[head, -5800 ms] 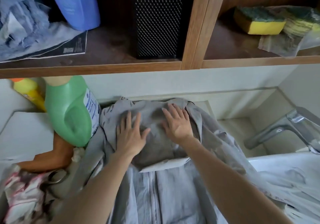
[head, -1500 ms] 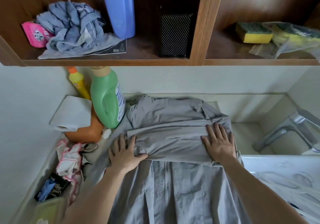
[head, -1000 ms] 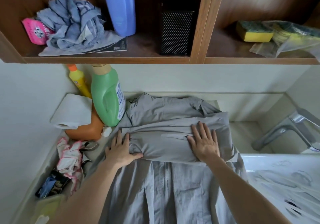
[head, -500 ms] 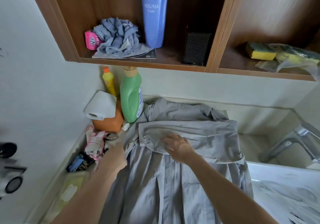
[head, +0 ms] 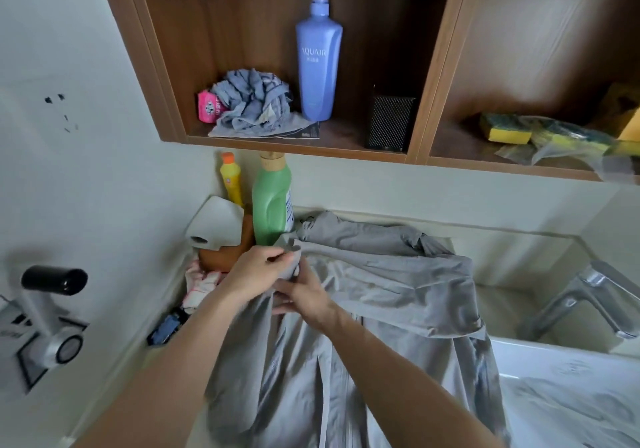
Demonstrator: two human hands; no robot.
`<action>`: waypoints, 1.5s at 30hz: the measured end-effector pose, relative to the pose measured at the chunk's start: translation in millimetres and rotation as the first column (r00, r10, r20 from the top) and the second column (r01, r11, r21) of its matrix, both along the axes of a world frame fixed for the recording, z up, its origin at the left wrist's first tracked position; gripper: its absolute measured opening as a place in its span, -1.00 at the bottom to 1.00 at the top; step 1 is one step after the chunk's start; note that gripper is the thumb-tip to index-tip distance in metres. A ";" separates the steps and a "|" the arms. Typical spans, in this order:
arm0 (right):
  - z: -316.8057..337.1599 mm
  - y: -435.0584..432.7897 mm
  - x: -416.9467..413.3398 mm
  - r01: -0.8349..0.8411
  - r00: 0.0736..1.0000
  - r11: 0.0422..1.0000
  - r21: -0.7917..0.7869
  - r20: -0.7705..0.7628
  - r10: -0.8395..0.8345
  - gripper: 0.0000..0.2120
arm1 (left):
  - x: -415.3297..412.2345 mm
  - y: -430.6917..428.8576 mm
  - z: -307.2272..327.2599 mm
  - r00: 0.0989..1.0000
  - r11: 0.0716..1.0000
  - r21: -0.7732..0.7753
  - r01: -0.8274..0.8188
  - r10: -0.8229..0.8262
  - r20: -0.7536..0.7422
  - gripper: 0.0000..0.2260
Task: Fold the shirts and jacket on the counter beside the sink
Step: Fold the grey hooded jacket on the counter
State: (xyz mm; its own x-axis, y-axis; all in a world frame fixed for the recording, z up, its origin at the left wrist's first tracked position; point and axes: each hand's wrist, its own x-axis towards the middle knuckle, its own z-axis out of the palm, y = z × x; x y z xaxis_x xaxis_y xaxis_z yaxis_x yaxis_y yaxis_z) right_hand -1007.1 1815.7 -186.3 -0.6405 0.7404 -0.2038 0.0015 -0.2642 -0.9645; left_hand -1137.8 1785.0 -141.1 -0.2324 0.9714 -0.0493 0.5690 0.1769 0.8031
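Pinches a sleeve end [head: 294, 262] of the jacket [head: 381, 274] with the left hand [head: 258, 268], grips it just nearer with the right hand [head: 304, 297].

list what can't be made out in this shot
Head view only:
- Jacket hem: cut off by the bottom edge.
- Right hand grip: fingertips hidden by the left hand and cloth.
- Green bottle label: turned away, too small.
- Bagged sponges: blurred, cut off by the right edge.
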 end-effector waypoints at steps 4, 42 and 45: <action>14.6 14.7 3.2 0.160 0.983 0.980 -0.116 -0.066 -0.169 -0.27 | -14.7 -5.3 15.7 0.994 0.985 -0.155 0.070 -0.082 -0.074 -0.13; 79.8 70.4 134.0 0.634 0.739 0.769 -0.073 -0.234 -0.632 -0.55 | 93.9 68.4 66.9 0.952 0.687 0.672 0.277 -0.290 -0.097 -0.57; 78.7 75.9 141.2 0.695 0.637 0.685 -0.217 -0.256 -0.727 -0.59 | 74.8 69.2 41.4 0.955 0.819 0.491 0.298 -0.260 -0.146 -0.20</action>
